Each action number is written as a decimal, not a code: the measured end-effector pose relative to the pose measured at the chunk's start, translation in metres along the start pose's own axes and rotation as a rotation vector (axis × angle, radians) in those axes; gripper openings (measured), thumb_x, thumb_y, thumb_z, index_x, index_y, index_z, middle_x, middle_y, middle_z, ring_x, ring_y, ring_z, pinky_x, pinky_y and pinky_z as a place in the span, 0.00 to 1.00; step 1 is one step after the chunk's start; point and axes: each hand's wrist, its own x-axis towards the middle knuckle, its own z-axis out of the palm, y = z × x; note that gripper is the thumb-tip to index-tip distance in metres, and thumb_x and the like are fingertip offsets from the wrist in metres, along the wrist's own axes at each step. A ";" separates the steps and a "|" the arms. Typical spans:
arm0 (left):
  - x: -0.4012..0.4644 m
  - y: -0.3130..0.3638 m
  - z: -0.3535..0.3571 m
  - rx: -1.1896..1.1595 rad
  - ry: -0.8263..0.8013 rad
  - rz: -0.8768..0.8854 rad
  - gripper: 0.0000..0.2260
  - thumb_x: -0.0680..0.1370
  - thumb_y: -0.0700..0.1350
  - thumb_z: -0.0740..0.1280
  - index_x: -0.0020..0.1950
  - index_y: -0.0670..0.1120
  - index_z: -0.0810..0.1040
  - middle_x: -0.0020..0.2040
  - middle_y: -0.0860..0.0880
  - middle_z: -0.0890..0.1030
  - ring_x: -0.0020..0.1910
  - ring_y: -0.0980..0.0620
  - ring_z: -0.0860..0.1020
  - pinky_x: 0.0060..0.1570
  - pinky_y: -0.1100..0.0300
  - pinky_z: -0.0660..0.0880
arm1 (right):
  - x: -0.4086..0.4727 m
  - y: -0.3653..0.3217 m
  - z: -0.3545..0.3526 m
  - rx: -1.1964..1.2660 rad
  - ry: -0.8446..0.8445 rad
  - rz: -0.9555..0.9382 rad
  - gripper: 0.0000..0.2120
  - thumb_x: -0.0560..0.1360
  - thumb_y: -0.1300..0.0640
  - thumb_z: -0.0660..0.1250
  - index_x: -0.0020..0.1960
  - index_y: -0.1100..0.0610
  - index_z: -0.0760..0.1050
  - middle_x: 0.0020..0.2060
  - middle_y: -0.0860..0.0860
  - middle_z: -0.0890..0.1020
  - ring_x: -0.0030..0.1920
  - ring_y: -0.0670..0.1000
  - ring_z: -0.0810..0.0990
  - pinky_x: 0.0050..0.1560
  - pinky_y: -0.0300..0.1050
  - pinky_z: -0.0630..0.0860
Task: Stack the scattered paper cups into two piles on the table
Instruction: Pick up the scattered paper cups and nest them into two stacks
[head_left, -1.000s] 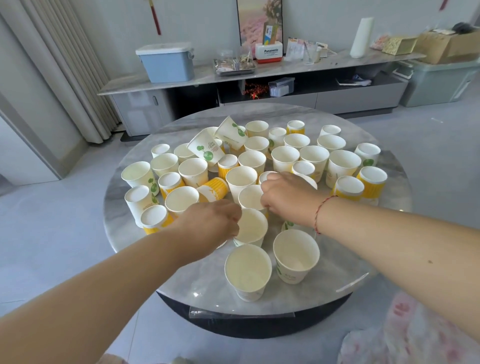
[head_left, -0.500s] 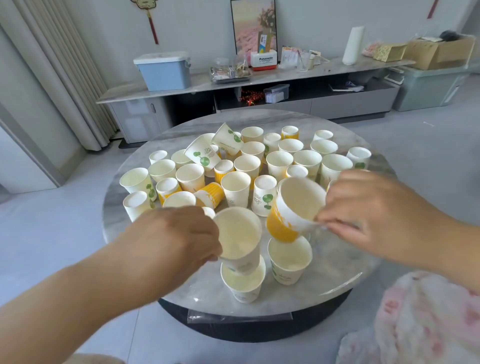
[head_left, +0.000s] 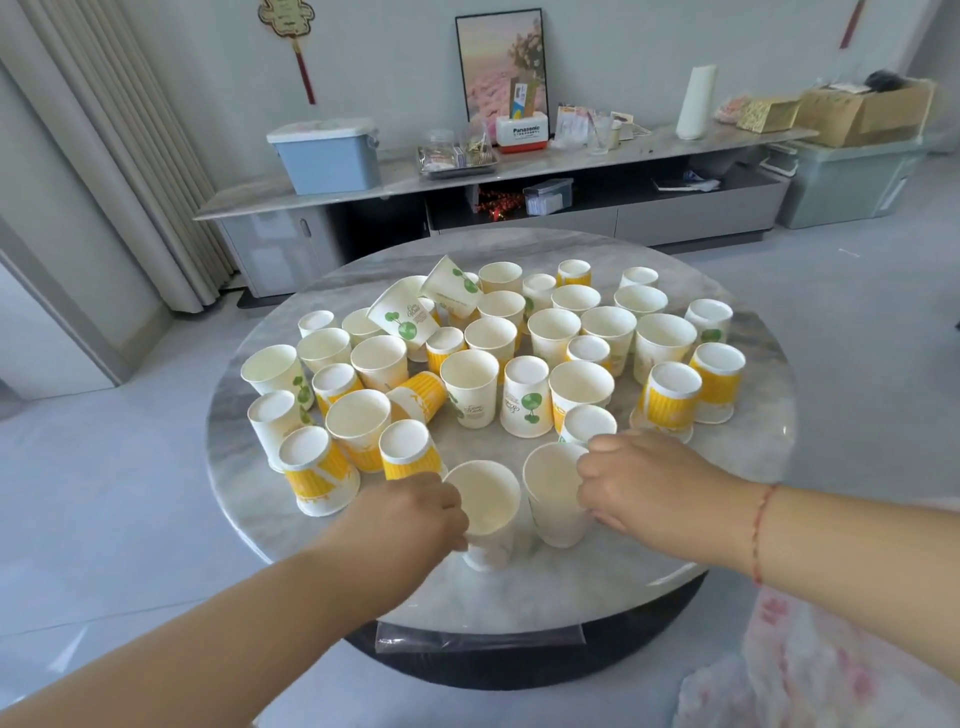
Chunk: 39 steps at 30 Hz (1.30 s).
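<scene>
While each hand's (head_left: 415, 512) (head_left: 636, 480) grip clasps a cup stack (head_left: 485, 512) (head_left: 553, 493), fingers hide behind cups.

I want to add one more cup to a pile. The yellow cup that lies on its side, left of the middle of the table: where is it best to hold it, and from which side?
Probably grip the yellow cup lying on its side across its ribbed wall, coming from above. Upright cups crowd it on every side, so a sideways reach would likely knock them; only its upper side looks free. The left hand is nearer.
</scene>
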 end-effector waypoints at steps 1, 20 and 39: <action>0.002 -0.002 0.001 -0.005 -0.003 -0.014 0.08 0.65 0.53 0.76 0.33 0.51 0.81 0.32 0.55 0.80 0.31 0.53 0.79 0.20 0.61 0.74 | 0.004 0.002 0.000 -0.002 0.003 0.003 0.11 0.57 0.47 0.75 0.26 0.49 0.75 0.24 0.45 0.73 0.29 0.49 0.75 0.23 0.38 0.69; 0.034 -0.067 -0.004 0.177 -0.317 -0.255 0.33 0.73 0.48 0.69 0.73 0.58 0.57 0.69 0.56 0.67 0.67 0.49 0.63 0.64 0.54 0.64 | 0.042 0.054 -0.007 0.212 -0.355 0.347 0.30 0.68 0.60 0.70 0.66 0.44 0.64 0.53 0.50 0.68 0.52 0.54 0.74 0.47 0.52 0.76; 0.013 -0.066 -0.086 -0.995 0.412 -0.913 0.30 0.56 0.62 0.78 0.51 0.48 0.78 0.40 0.53 0.81 0.35 0.55 0.76 0.36 0.62 0.70 | 0.006 0.079 -0.088 1.069 0.463 0.769 0.29 0.53 0.56 0.82 0.48 0.50 0.70 0.45 0.50 0.80 0.37 0.49 0.81 0.37 0.45 0.77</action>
